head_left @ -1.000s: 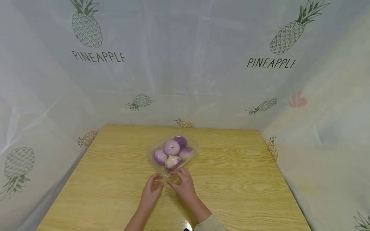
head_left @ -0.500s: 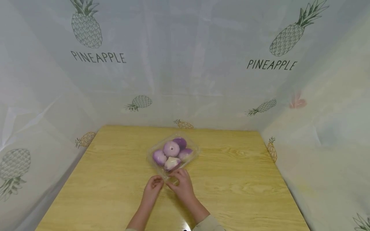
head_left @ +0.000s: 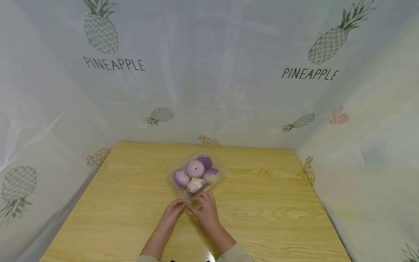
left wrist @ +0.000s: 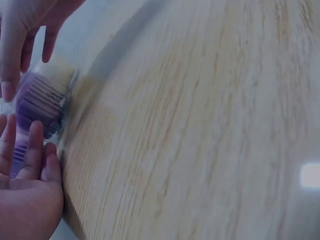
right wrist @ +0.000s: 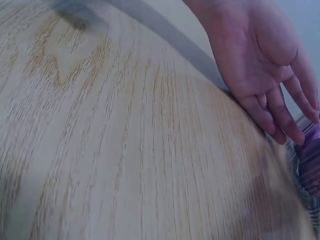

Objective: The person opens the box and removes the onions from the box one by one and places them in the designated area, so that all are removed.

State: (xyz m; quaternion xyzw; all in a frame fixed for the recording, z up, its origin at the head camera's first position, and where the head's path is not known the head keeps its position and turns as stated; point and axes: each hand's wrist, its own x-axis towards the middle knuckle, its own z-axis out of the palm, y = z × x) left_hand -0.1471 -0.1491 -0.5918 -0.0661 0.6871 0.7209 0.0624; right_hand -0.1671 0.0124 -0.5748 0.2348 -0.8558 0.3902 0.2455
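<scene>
Sheeting (head_left: pixel 42 94), pale, printed with pineapples: hangs down the left side and runs on round the back.

Bench (head_left: pixel 108 203), yellow, wood-grained: bears the whole lot.

Left sleeve (head_left: pixel 147 258), light: only the cuff shows, well behind the wrist.

Left hand (head_left: pixel 172 213): comes in from the near side, fingertips and thumb drawn together on the near corner of the box. The fingers look to be in a light pinch on that corner; how firm, I cannot tell from where I stand.

Box (head_left: pixel 223 169), see-through plastic with ribbed walls: sits near the middle of the bench, turned so that one corner faces the person. That turn probably serves both hands, giving them a single point to work at. A cover seems to lie over it; whether it is fastened, I cannot tell.

Onions, five, purple and white, all inside the box: one at the left (head_left: pixel 182 178); one in the middle with a round mark facing up (head_left: pixel 195 169); a pale, pointed one at the front (head_left: pixel 195 185); a dark one at the back (head_left: pixel 205 161); one at the right (head_left: pixel 211 175). They are packed close, so presumably each props its neighbours.

Right hand (head_left: pixel 208 211): thumb and forefinger curve round the same corner and appear to pinch it, just beside the left fingertips, likely to steady the box as well.

Right sleeve (head_left: pixel 235 254), light: ends short of the wrist.
</scene>
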